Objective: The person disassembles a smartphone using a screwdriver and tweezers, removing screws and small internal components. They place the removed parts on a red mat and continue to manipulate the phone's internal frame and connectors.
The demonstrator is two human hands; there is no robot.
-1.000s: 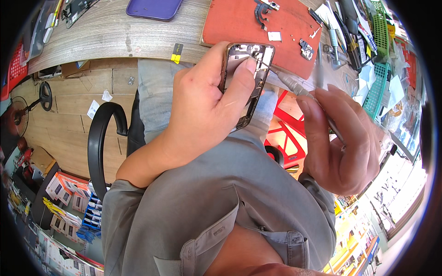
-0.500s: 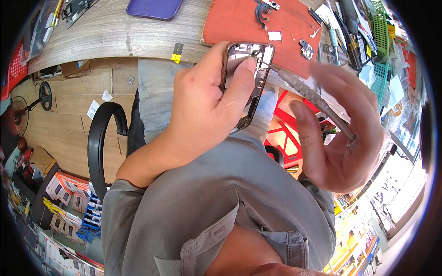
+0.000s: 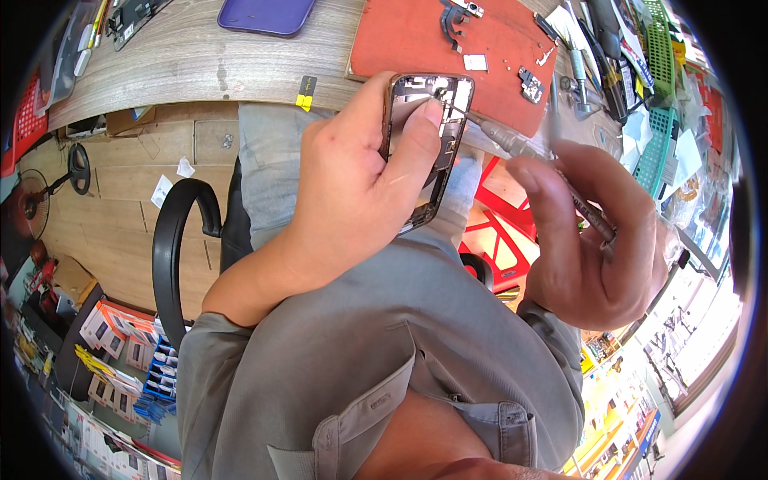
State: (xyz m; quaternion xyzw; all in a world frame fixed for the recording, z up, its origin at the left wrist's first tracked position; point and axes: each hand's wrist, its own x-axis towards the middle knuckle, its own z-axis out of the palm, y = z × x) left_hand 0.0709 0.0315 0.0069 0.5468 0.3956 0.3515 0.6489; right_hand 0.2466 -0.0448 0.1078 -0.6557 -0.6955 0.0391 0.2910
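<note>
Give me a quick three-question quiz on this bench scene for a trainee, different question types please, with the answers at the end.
1. Multiple choice: which tool is in the right hand?
A) a hammer
B) a screwdriver
C) a paintbrush

2. True or false: the purple tray lies to the left of the red mat.

3. Short answer: which digit of the left hand lies over the opened phone?

Key:
1. B
2. True
3. The thumb
</note>
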